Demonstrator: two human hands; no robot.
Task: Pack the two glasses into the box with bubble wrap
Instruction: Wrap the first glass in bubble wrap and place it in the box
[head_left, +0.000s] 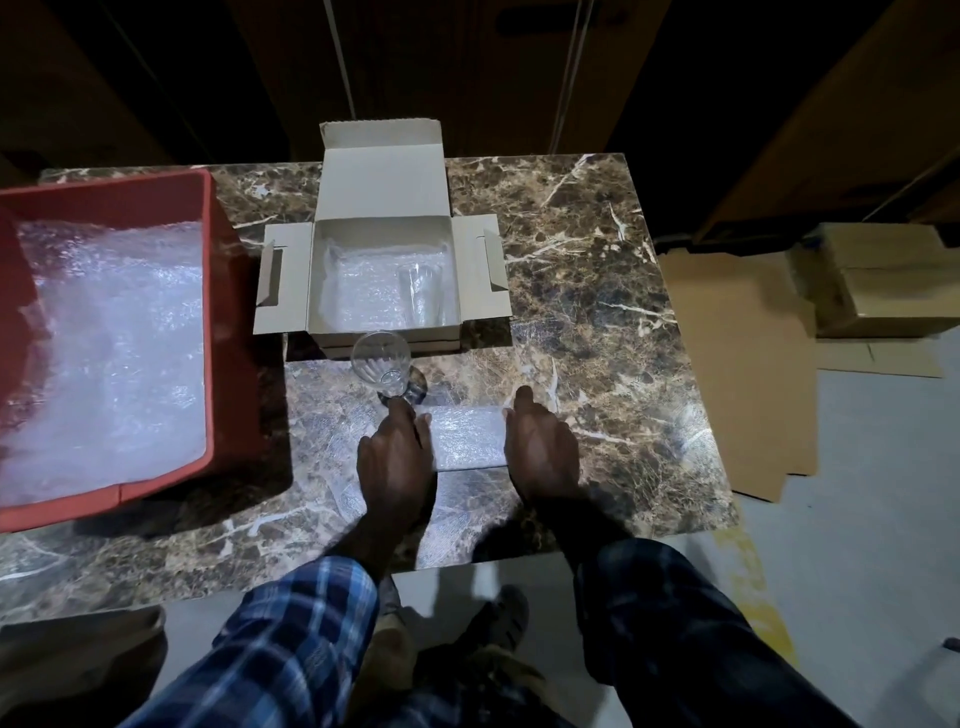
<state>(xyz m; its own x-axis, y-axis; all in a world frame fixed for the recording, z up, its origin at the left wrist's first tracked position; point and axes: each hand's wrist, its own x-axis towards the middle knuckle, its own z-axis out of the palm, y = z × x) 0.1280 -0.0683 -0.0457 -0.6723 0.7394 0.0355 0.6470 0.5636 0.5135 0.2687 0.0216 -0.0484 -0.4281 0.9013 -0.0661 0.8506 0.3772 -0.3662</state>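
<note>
Both hands lie flat, fingers straight — left hand (397, 449) and right hand (543, 447) pressing the ends of a folded bubble wrap pad (467, 439), its long axis crosswise. The loose glass (381, 364) stands just beyond the left fingertips; farther off, the open box (384, 275) holds the other glass (423, 296).

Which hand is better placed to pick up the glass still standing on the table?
Probably the left hand: its fingertips lie just below the loose glass, while the right hand rests at the far end of the folded bubble wrap, farther from it.
</note>
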